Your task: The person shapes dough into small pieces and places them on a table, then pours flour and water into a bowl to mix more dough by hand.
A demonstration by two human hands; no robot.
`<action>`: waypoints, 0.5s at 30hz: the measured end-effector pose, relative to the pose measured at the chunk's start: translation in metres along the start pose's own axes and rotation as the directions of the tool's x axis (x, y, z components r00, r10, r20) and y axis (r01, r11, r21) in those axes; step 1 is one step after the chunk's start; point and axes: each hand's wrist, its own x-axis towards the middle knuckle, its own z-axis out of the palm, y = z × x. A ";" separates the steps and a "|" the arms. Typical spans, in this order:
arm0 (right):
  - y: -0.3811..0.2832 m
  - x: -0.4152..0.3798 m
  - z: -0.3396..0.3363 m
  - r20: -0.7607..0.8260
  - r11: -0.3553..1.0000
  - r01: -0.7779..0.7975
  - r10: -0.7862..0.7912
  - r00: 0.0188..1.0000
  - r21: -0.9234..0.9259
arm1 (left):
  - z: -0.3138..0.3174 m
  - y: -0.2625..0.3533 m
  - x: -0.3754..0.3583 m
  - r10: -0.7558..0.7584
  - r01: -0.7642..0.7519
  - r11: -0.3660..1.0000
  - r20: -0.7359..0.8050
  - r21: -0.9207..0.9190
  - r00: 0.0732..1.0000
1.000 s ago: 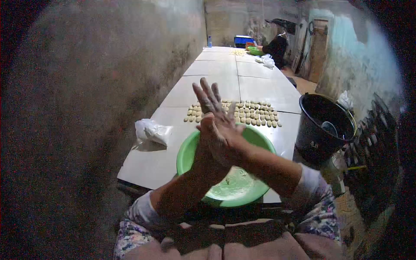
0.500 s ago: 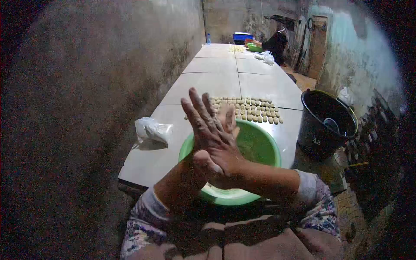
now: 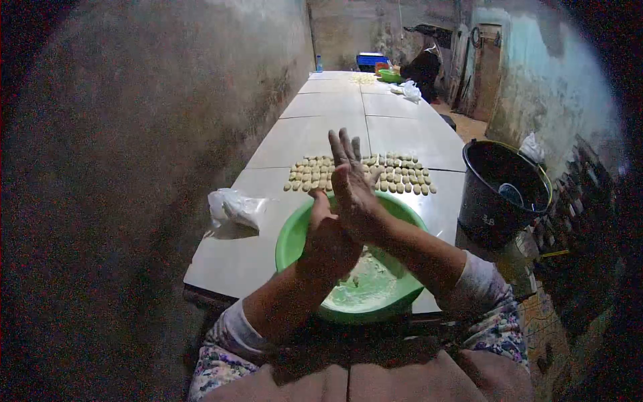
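Observation:
Over the green basin (image 3: 286, 244) my two hands press palm to palm, crossed at a slant. My right hand (image 3: 356, 197) lies on top with its fingers stretched upward, whitish as if floury. Beneath it is my left hand (image 3: 328, 234), its thumb sticking up and most of its fingers covered by the right one. Whatever may lie between the palms is hidden. White powder and small crumbs (image 3: 367, 285) cover the basin's bottom. Just beyond the basin, rows of small oval dough pieces (image 3: 405, 179) sit on the tiled table.
A white plastic bag (image 3: 233, 206) lies on the table (image 3: 221, 264) at left, near the bare wall. To the right stands a large black bucket (image 3: 492, 208) with something round inside. At the far end are a person in dark clothing (image 3: 422, 70), another green basin (image 3: 390, 76) and a blue crate (image 3: 370, 61).
My hands have slid against each other: the right hand has turned more upright, and the left has moved lower and towards me. More of the basin's powdery bottom shows.

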 end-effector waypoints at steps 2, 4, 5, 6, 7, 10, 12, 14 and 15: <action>-0.004 -0.025 -0.002 0.162 0.998 0.061 -0.057 0.985 -0.019 | 0.004 -0.001 0.004 0.379 -0.380 0.924 -0.038 -0.036 0.925; -0.040 -0.039 -0.014 0.169 0.976 0.193 -0.208 0.964 0.097 | 0.005 -0.001 0.011 0.414 -0.414 0.910 -0.046 0.011 0.909; -0.027 -0.032 -0.008 0.155 0.980 0.175 -0.188 0.970 0.090 | 0.005 -0.002 0.010 0.439 -0.435 0.898 -0.061 0.061 0.896; -0.011 -0.021 -0.002 0.155 0.981 0.170 -0.183 0.971 0.092 | 0.005 -0.003 0.009 0.465 -0.456 0.883 -0.075 0.110 0.882; 0.007 -0.007 0.002 0.093 0.990 0.100 -0.110 0.990 0.103 | -0.018 -0.010 -0.006 0.079 -0.069 0.987 -0.064 0.143 0.995; 0.028 -0.006 0.009 0.188 0.982 -0.034 0.069 0.980 -0.185 | -0.022 0.004 -0.010 -0.258 0.245 0.931 -0.013 -0.271 0.966; -0.015 -0.047 -0.006 0.271 0.975 0.191 -0.155 0.950 -0.111 | -0.015 -0.039 -0.003 0.599 -0.614 0.768 -0.136 -0.182 0.789; -0.017 -0.046 -0.004 0.258 0.982 0.180 -0.160 0.953 -0.055 | -0.014 -0.030 0.001 0.516 -0.506 0.857 -0.171 0.102 0.839; -0.002 -0.035 0.006 0.180 0.990 0.023 -0.048 0.982 0.138 | -0.013 -0.023 -0.002 0.292 -0.275 0.954 -0.170 0.120 0.941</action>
